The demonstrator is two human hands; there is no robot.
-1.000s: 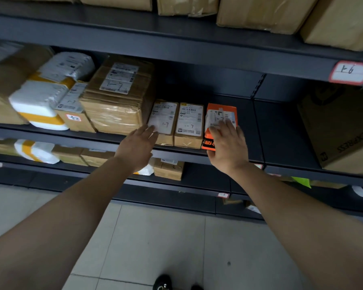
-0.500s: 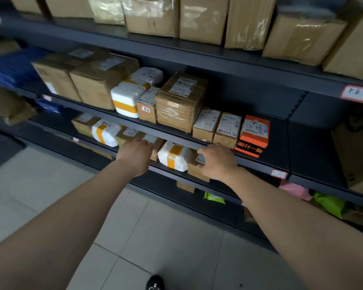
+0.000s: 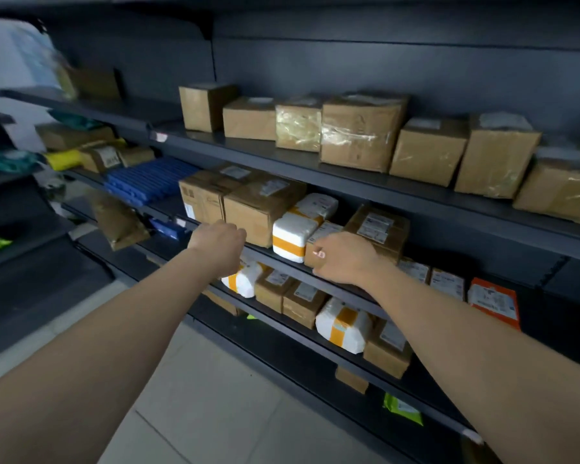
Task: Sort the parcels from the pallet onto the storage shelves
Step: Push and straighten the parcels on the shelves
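Observation:
Dark metal storage shelves [image 3: 315,162] run across the view, loaded with brown cardboard parcels and white padded ones with orange tape. An orange parcel [image 3: 494,301] stands on the middle shelf at the right. My left hand [image 3: 220,244] hovers in front of the middle shelf edge, fingers curled, holding nothing. My right hand [image 3: 344,259] is loosely closed in front of a small brown box [image 3: 327,231] next to a white parcel [image 3: 293,234], also with nothing in it. No pallet is in view.
Blue flat packs [image 3: 148,179] lie on the middle shelf at the left, with a brown bag [image 3: 119,221] hanging off its edge. A lower shelf holds more small boxes and a white parcel [image 3: 344,324]. Pale floor tiles [image 3: 208,390] lie below.
My right hand has come off the orange parcel, which stays on the shelf. Both hands have drawn back and closed loosely. The view has swung left and up along the shelves.

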